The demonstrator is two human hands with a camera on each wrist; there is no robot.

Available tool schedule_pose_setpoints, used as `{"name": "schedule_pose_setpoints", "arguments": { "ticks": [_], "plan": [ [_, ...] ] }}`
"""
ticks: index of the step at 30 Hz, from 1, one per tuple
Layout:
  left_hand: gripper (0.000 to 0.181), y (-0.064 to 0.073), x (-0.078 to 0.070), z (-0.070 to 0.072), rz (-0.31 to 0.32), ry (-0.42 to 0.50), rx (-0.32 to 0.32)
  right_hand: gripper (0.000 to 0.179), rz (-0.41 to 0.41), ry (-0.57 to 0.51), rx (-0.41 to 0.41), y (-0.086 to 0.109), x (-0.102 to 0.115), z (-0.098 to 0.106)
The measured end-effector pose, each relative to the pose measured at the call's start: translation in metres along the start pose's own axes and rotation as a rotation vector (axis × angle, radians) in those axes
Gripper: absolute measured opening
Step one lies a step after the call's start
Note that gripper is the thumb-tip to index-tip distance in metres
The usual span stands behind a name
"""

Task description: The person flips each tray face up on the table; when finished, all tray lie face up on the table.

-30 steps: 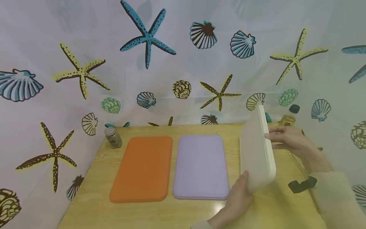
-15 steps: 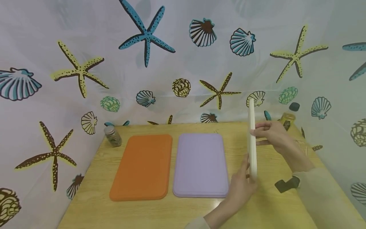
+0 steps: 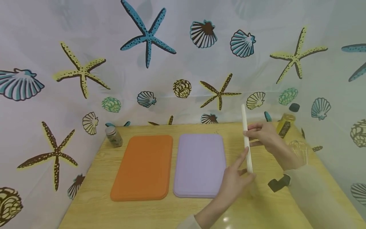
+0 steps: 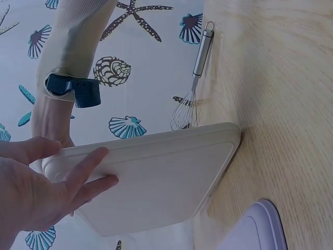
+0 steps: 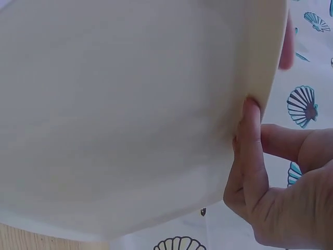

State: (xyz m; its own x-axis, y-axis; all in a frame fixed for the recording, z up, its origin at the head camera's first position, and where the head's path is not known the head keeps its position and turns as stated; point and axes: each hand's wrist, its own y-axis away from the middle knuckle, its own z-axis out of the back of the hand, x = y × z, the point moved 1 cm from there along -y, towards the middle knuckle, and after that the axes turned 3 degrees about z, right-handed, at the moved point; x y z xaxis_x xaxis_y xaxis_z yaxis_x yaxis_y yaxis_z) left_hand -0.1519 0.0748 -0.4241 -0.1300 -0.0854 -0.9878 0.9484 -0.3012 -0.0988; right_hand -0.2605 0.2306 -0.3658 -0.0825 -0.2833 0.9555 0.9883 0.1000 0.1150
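A white rectangular cutting board point(image 3: 244, 119) stands upright on its side, almost edge-on in the head view. My left hand point(image 3: 232, 183) grips its near edge, with fingers point(image 4: 93, 159) lying on one face and the thumb on the other side. Farther back, my right hand point(image 3: 266, 136) pinches the upper edge between thumb and fingers. In the right wrist view the board's broad pale face point(image 5: 114, 104) fills most of the picture. A purple cutting board point(image 3: 200, 165) lies flat just left of my hands, and an orange one point(image 3: 143, 167) lies flat beyond it.
A small jar point(image 3: 113, 137) with a grey lid stands at the table's back left. At the back right is a bottle point(image 3: 286, 125) of yellow liquid, dark-capped. A whisk point(image 4: 202, 57) lies on the right side. Seashell-print fabric point(image 3: 183, 63) surrounds the wooden table point(image 3: 128, 214).
The white board has turned from showing its broad face to nearly edge-on and shifted left. Both hands moved left with it, the left one sliding up along the edge.
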Motion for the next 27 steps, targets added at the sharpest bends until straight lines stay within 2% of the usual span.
{"name": "schedule_pose_setpoints", "arguments": {
  "ticks": [3, 6, 12, 22, 25, 27],
  "plan": [
    [0.073, 0.000, 0.000, 0.000, 0.035, 0.005, -0.015, 0.041, -0.004, -0.010, -0.005, -0.003, -0.002, -0.004],
    [0.070, 0.000, 0.000, 0.001, 0.041, 0.023, -0.028, 0.039, -0.017, -0.009, 0.003, -0.007, -0.003, -0.010],
    [0.065, -0.002, 0.002, 0.002, 0.075, 0.118, -0.061, 0.037, -0.039, 0.018, 0.018, -0.016, -0.001, -0.021],
    [0.063, -0.001, 0.001, 0.003, 0.072, 0.115, -0.112, 0.039, -0.026, 0.017, 0.043, -0.019, -0.003, -0.028],
    [0.064, 0.000, 0.002, 0.002, 0.080, 0.143, -0.140, 0.044, -0.003, 0.071, 0.059, -0.019, -0.010, -0.029],
    [0.065, 0.000, 0.003, 0.001, 0.078, 0.177, -0.147, 0.048, 0.027, 0.150, 0.052, -0.020, -0.024, -0.026]
  ]
}}
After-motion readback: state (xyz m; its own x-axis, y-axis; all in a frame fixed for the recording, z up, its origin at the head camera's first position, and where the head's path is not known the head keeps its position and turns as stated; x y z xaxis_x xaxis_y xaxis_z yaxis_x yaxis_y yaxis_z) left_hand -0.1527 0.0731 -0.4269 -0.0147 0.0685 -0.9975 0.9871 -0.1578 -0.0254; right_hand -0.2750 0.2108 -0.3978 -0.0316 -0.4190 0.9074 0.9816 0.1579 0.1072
